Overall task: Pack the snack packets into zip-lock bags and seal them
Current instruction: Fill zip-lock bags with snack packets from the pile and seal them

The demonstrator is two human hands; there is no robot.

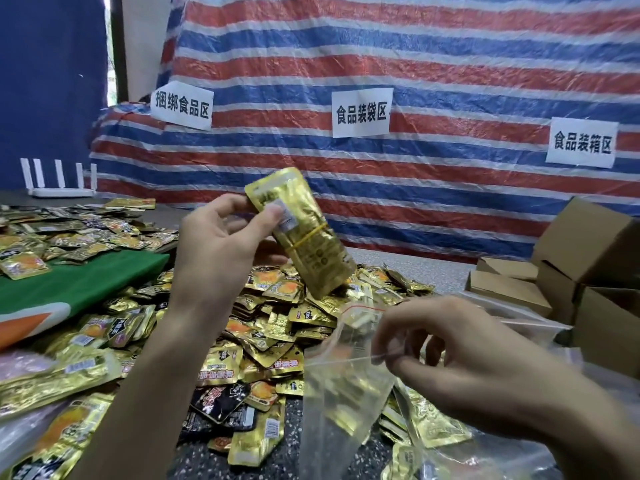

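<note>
Snack packet bundle (301,233), gold foil ringed by a rubber band, tilts above the loose pile (270,341), my left hand (221,244) pinching its top edge. My right hand (450,355) pinches the zip-lock bag (343,386) at its rim, lower right. Cardboard boxes (588,258) border the right side.

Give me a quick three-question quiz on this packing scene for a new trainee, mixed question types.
1. True or false: the left hand holds a rubber-banded bundle of gold packets above the loose pile.
2. Multiple choice: the right hand pinches A) scissors B) the clear zip-lock bag C) a tape roll.
3. Fill in: the cardboard boxes stand on the person's ____ side.
Key: 1 true; 2 B; 3 right.
</note>
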